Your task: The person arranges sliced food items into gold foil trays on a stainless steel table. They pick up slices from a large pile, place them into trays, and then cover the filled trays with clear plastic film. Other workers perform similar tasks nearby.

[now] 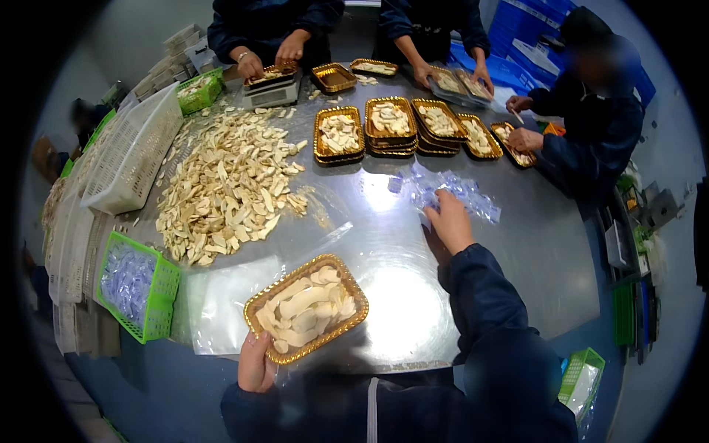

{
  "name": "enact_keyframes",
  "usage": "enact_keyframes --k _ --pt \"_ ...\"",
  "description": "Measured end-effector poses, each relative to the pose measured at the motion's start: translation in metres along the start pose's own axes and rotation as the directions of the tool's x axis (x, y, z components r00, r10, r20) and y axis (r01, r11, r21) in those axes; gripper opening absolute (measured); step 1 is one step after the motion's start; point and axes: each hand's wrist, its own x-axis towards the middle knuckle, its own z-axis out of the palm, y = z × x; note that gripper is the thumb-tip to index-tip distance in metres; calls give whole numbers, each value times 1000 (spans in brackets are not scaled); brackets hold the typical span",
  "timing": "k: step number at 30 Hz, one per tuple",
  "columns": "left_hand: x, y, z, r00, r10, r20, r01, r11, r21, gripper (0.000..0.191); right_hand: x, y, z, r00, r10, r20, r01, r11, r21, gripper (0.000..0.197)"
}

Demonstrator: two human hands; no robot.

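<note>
My left hand (pixel 256 362) grips the near left corner of a gold-rimmed tray (pixel 357 318), tilted over the table's front edge. Pale dried mushroom slices (pixel 310 310) fill the tray, and clear plastic film seems to cover it. My right hand (pixel 451 224) reaches over the near side of a scatter of small clear and blue-printed sachets (pixel 476 202). Its thumb and forefinger are apart, with nothing seen between them; the other fingers are hidden. Flat clear plastic bags (pixel 221 315) lie left of the held tray.
A large heap of dried slices (pixel 227 183) covers the table's left part. Filled trays (pixel 390 119) stand in stacks beyond the sachets. A green basket of sachets (pixel 163 299) and a white crate (pixel 135 152) line the left. Co-workers handle trays, one on a scale (pixel 271 97).
</note>
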Motion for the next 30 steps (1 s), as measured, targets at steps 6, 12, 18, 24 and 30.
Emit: enact_keyframes --k 6,12,18,24,30 --pt "-6 -4 -19 998 40 -47 -45 994 -97 49 -2 5 14 961 33 275 23 980 -195 20" --pt "0 -2 -12 1000 10 -18 -12 993 -116 50 18 -38 -64 735 124 667 -631 485 605 26" --pt "10 -7 2 996 -54 66 62 990 -128 52 -1 -100 -89 603 -133 786 -700 383 602 29" --pt "17 -12 7 986 -131 107 142 985 -102 52 -24 -69 -101 687 -66 724 -614 480 627 45" --pt "25 -8 25 956 -215 200 210 977 44 53 -63 -59 -121 403 -410 818 -910 -270 313 61"
